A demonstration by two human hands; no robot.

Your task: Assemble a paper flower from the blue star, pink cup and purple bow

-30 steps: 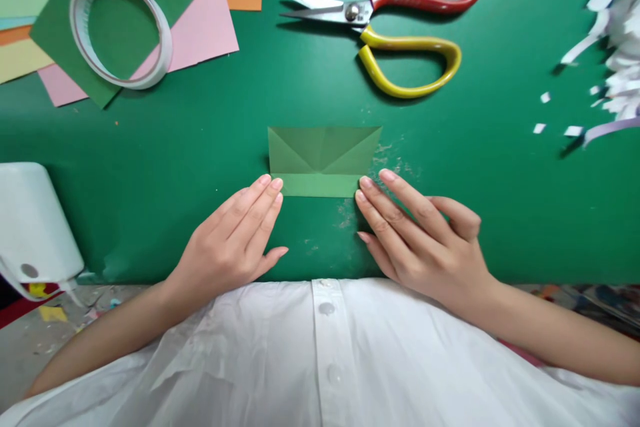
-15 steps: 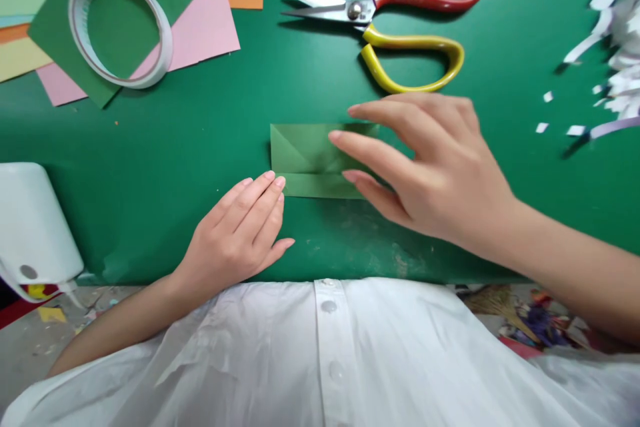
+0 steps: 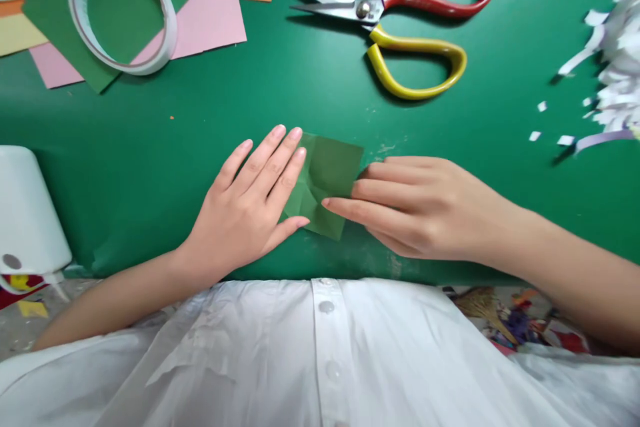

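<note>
A creased sheet of green paper, roughly square, lies tilted on the green table in front of me. My left hand rests flat across its left side, fingers spread and covering that edge. At the right edge, my right hand has its fingers curled together and grips the paper. Its index finger reaches over the lower part of the sheet, while the thumb is mostly hidden. Fold lines run through the middle of the paper.
Scissors with one red and one yellow handle lie slightly open beyond the paper. A tape roll sits on coloured sheets at upper left. White paper scraps are at right, and a white device is at left.
The green paper has gone from a flat folded strip to a larger, turned, squarish sheet. My left hand has slid up onto it and spread; the right hand has come down and closed on its edge.
</note>
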